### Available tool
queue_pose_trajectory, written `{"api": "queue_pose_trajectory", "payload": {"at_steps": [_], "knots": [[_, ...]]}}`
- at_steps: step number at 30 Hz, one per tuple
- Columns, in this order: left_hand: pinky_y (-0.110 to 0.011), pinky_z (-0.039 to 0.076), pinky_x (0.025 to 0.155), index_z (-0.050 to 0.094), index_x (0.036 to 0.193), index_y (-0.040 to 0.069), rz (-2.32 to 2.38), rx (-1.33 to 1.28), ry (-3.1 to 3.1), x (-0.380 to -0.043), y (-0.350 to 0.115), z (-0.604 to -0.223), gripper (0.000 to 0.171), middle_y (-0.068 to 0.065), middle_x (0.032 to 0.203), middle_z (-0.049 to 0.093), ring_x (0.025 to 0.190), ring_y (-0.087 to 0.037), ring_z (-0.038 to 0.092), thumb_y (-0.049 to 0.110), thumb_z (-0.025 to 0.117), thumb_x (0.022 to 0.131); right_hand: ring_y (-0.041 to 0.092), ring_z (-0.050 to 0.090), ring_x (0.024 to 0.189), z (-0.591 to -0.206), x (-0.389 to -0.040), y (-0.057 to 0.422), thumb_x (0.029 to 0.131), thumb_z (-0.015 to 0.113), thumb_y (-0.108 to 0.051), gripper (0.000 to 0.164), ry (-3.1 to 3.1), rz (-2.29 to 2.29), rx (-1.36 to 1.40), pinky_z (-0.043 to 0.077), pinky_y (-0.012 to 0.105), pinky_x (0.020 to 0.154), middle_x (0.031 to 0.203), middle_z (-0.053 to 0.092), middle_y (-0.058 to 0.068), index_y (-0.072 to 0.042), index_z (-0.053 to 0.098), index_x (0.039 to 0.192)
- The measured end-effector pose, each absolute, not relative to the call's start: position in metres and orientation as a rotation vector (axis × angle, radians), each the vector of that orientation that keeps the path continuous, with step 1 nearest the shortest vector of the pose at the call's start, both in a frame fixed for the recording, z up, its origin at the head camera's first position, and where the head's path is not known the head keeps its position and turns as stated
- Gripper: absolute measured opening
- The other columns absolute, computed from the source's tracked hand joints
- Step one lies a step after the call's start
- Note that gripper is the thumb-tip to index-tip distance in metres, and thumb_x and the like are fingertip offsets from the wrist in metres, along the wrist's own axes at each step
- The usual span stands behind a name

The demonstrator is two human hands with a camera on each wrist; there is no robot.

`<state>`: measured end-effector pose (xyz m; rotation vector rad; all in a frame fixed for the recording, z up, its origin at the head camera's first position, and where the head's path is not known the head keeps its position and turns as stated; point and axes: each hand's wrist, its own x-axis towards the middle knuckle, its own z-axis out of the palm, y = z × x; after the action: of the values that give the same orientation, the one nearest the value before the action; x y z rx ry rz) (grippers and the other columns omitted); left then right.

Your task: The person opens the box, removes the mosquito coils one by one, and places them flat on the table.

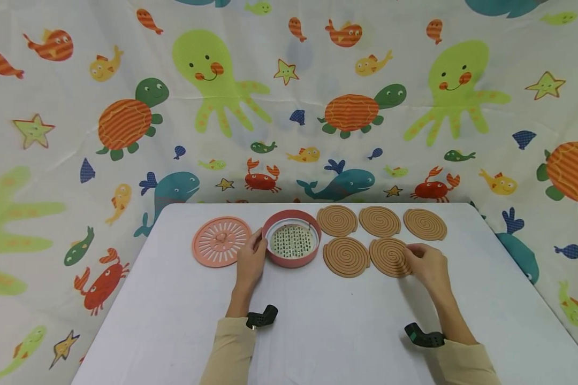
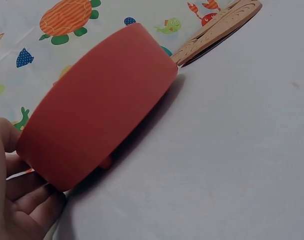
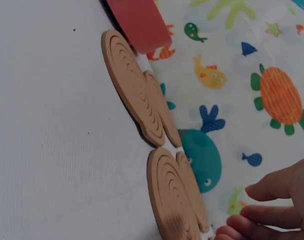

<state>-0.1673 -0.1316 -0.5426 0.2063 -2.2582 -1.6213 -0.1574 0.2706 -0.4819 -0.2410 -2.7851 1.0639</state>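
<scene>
A round red mosquito coil holder (image 1: pixel 291 263) with a mesh floor stands on the table, its side wall (image 2: pixel 99 107) filling much of the left wrist view. My left hand (image 1: pixel 251 260) grips its left side, thumb near the rim and fingers (image 2: pixel 39 202) low on the wall. Brown mosquito coils lie to the right in two rows. Over the right edge of the front-row right coil (image 1: pixel 389 258) hovers my right hand (image 1: pixel 430 266), fingers loosely bent. In the right wrist view a gap shows between thumb and fingers (image 3: pixel 272 216), with nothing held; contact with the coil is unclear.
A pink slotted lid (image 1: pixel 203 243) lies left of the holder. Other coils (image 1: pixel 337 220) sit close beside the holder's right side, and another coil (image 1: pixel 425 223) lies at the back right. A patterned sea-animal cloth (image 1: pixel 289 107) hangs behind the white table (image 1: pixel 327 331).
</scene>
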Motion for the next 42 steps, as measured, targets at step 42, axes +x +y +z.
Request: {"api": "queue_pose_trajectory", "payload": {"at_steps": [42], "knots": [[-0.054, 0.022, 0.125, 0.035, 0.156, 0.010, -1.159, -0.164, -2.578, -0.153, -0.122, -0.491, 0.063, -0.010, 0.165, 0.030, 0.156, -0.030, 0.020, 0.040, 0.048, 0.103, 0.041, 0.063, 0.120, -0.455, -0.152, 0.184, 0.102, 0.058, -0.028, 0.047, -2.562, 0.988, 0.315, 0.052, 0.057, 0.099, 0.133, 0.063, 0.024, 0.003, 0.056, 0.136]]}}
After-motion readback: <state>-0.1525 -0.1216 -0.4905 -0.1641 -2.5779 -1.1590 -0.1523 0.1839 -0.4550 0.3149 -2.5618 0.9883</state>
